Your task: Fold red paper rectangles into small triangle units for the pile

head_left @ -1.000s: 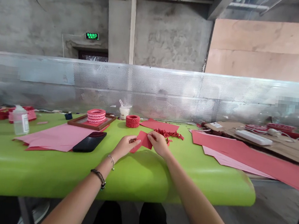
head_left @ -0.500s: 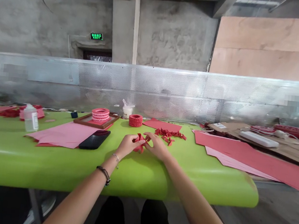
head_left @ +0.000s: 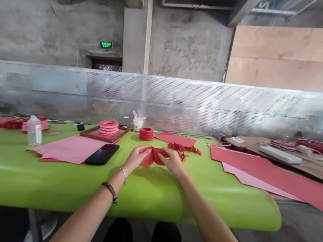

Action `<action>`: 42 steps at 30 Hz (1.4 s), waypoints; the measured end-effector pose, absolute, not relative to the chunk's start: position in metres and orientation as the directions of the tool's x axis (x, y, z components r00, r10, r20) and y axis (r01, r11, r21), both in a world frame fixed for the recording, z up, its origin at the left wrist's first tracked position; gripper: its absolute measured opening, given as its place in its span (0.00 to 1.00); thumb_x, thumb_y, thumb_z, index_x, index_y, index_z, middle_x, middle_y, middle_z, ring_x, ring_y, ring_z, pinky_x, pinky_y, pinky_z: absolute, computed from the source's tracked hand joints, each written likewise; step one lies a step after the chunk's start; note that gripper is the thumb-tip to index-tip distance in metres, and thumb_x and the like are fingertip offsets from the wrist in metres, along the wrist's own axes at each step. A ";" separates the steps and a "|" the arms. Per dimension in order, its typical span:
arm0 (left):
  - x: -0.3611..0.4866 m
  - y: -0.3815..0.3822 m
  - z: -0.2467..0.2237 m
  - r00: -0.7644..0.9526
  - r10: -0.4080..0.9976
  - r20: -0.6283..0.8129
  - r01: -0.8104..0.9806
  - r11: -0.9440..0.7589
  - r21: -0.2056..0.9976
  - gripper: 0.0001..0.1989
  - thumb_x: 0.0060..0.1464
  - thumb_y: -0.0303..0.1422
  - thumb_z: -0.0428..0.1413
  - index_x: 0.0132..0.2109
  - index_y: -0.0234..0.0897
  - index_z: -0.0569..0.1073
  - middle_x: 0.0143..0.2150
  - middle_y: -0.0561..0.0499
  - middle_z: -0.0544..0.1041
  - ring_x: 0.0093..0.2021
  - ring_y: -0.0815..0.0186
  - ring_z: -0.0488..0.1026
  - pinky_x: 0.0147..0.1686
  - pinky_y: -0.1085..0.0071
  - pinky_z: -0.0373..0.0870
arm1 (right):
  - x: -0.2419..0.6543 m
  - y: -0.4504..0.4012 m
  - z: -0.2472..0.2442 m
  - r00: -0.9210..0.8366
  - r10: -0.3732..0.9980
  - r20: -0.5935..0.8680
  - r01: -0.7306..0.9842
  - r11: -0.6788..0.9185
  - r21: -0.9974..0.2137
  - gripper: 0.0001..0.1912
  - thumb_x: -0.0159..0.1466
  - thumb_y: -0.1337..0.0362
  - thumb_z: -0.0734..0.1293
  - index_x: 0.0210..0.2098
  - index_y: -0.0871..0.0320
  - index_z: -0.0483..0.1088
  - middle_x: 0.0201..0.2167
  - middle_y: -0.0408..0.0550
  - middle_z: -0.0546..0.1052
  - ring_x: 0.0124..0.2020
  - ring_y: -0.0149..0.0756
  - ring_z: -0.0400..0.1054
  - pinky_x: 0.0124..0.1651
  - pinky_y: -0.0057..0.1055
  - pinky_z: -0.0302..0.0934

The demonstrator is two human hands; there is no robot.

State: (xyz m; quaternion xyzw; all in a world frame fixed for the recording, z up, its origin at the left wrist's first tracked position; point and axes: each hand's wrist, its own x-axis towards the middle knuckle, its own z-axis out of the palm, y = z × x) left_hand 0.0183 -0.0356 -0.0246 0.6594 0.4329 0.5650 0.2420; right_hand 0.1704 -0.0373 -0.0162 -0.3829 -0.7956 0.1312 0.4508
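A piece of red paper (head_left: 152, 156) with a crease down its middle is held up between my hands, above the green tabletop (head_left: 153, 197). My left hand (head_left: 136, 157) pinches its left side with thumb and fingers. At its right side, my right hand (head_left: 172, 161) is closed on it, thumb in front. Just behind my right hand lies a pile of small folded red paper pieces (head_left: 184, 148). A red ring of folded paper (head_left: 146, 133) stands farther back.
Pink sheets (head_left: 69, 148), a black phone (head_left: 102, 154), a wooden frame (head_left: 88, 133) with pink-red rings (head_left: 109, 127) and a glue bottle (head_left: 35, 131) are left. A white cup (head_left: 138, 123) stands behind. Right are long red sheets (head_left: 274, 174) and a white power strip (head_left: 280, 154).
The red paper between my hands now shows as a wider, more opened piece. My hands have moved slightly apart, and the whole view has shifted a little downward in the picture.
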 end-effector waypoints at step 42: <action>0.024 -0.041 -0.026 0.098 0.696 0.712 0.763 -0.512 0.395 0.12 0.56 0.34 0.47 0.29 0.31 0.68 0.27 0.53 0.69 0.27 0.71 0.67 0.30 0.70 0.66 | 0.169 -0.036 -0.015 -0.373 0.733 0.568 0.419 0.680 -0.602 0.16 0.58 0.63 0.57 0.15 0.59 0.55 0.14 0.38 0.57 0.17 0.25 0.50 0.22 0.24 0.45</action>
